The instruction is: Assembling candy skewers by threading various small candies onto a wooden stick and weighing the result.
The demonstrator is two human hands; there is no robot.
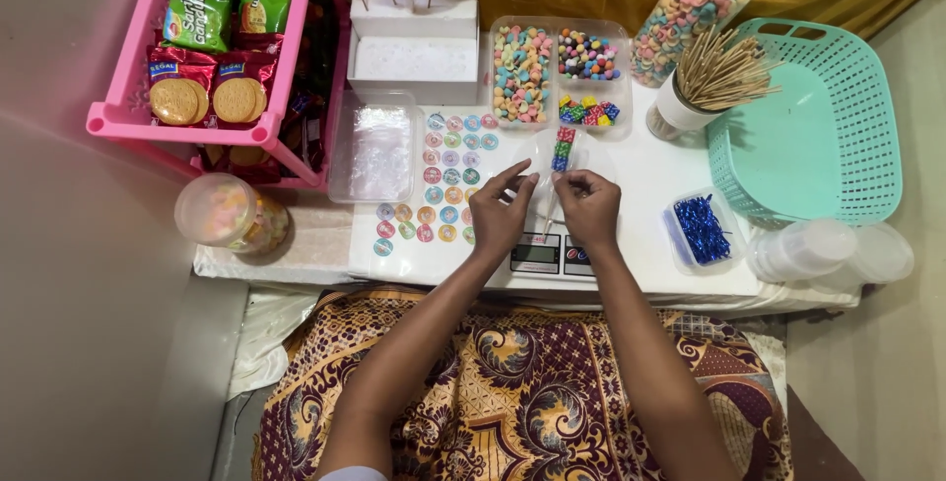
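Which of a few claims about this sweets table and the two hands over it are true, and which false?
1. Both hands, left hand and right hand, pinch a clear bag with a candy skewer in it. True.
2. The turquoise basket is full of sweets. False: it looks empty.
3. Wooden sticks stand in a white cup. True.
4. The round sticker sheet lies to the right of the hands. False: it lies to their left.
5. The pink rack holds biscuit packets. True.
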